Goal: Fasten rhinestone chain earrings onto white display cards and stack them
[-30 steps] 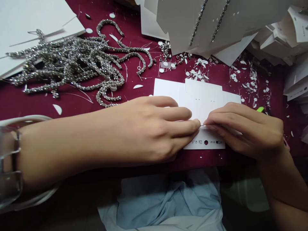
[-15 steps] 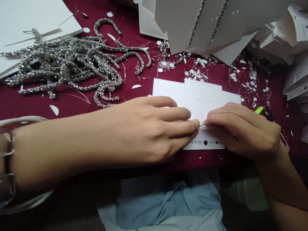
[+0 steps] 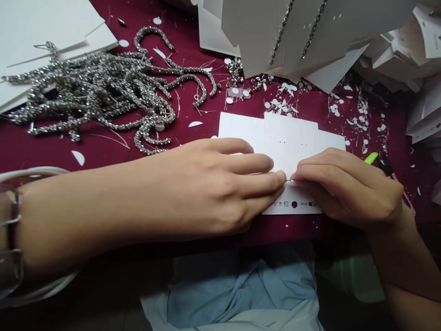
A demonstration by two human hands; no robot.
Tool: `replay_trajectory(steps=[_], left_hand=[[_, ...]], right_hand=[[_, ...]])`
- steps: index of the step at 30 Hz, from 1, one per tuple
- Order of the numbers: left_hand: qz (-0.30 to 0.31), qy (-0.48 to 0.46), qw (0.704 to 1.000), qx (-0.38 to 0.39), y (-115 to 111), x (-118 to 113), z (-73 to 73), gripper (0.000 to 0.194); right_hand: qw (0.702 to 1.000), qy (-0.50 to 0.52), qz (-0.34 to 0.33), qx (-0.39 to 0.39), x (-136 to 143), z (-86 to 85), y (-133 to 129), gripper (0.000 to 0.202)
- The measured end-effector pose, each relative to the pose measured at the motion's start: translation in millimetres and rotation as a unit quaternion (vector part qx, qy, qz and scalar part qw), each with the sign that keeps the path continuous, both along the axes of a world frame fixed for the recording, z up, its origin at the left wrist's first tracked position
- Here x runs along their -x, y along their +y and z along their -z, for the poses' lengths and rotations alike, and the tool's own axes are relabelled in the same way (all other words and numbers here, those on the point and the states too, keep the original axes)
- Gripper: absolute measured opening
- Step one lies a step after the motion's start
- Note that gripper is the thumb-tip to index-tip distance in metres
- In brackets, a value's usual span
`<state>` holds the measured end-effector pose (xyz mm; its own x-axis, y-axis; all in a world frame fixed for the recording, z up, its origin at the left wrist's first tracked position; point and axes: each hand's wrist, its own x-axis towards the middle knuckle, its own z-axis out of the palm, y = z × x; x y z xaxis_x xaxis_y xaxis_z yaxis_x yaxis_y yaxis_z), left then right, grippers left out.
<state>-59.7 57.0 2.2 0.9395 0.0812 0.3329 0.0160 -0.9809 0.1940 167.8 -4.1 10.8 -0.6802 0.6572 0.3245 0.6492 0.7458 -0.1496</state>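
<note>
White card (image 3: pixel 280 161) lies flat on the dark red surface (image 3: pixel 34 148), beneath both hands, and along its near edge we make out a row of tiny dark printed symbols (image 3: pixel 285 203) on either side of a round hole (image 3: pixel 294 204); the print is too small for us to read. Lettering also runs down a pale card at the far right (image 3: pixel 434 41), but we cannot make out the words. We see a smooth, stepped sheet with a central panel between side flaps, pierced by two pairs of pin-sized marks. Our left hand (image 3: pixel 220 184) spreads palm-down over it, fingers slightly bent and close together; its thumb is hidden, so we cannot tell whether it grips anything. Our right hand (image 3: pixel 351 188) is nearly closed, fingertips pinching one end of a thin dark wire (image 3: pixel 288 180) that bridges the narrow gap between the hands. Beyond the left forearm we have a tangled heap of glittering, knobbly silver strands (image 3: pixel 113 92), partly over smooth white sheets (image 3: pixel 51 27). Two slim dark beaded strands (image 3: pixel 314 28) lie against a large greyish card (image 3: pixel 258 37) at the top. Flat white discs (image 3: pixel 275 108) and shiny metallic bits (image 3: pixel 235 69) are scattered below it.
</note>
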Motion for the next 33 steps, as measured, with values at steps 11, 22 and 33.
replay_trajectory(steps=[11,22,33], left_hand=[[0.002,0.019,1.0,-0.021,0.2,-1.0,0.1,0.037],[-0.003,0.008,0.999,-0.035,-0.8,-0.9,0.6,0.036],[0.01,-0.019,0.997,-0.069,-0.3,0.1,4.7,0.032]], right_hand=[[1.0,-0.008,-0.005,-0.003,0.3,0.7,-1.1,0.018],[0.998,0.049,-0.015,0.032,4.1,0.1,1.1,0.019],[0.997,0.063,-0.002,0.04,3.6,-2.0,2.0,0.016]])
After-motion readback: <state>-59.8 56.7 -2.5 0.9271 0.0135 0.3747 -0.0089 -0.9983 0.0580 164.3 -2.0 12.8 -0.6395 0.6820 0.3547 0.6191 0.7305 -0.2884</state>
